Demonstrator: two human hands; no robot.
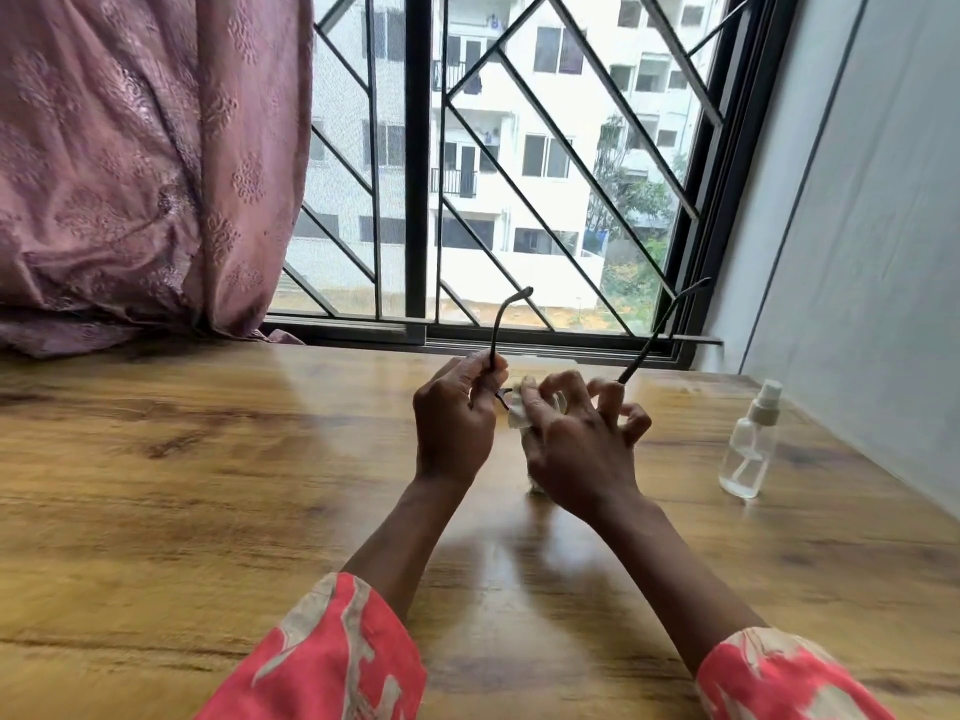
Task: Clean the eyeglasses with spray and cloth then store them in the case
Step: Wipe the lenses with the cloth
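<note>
Eyeglasses (511, 324), dark thin arms raised, gripped by left hand (457, 423); right hand (576, 449) fingers pinch white cloth (517, 415).

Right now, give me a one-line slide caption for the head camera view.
Left hand holds the eyeglasses while right hand rubs them with a cloth; spray bottle stands aside.

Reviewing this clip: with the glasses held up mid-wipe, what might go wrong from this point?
1. The left hand grips the thin dark-framed eyeglasses near one hinge while the right hand rubs with the small white cloth; pressure could bend the frame.
2. Both temple arms stick out open, so they could snag.
3. The clear plastic spray bottle stands near the right forearm and could be knocked over.
</note>
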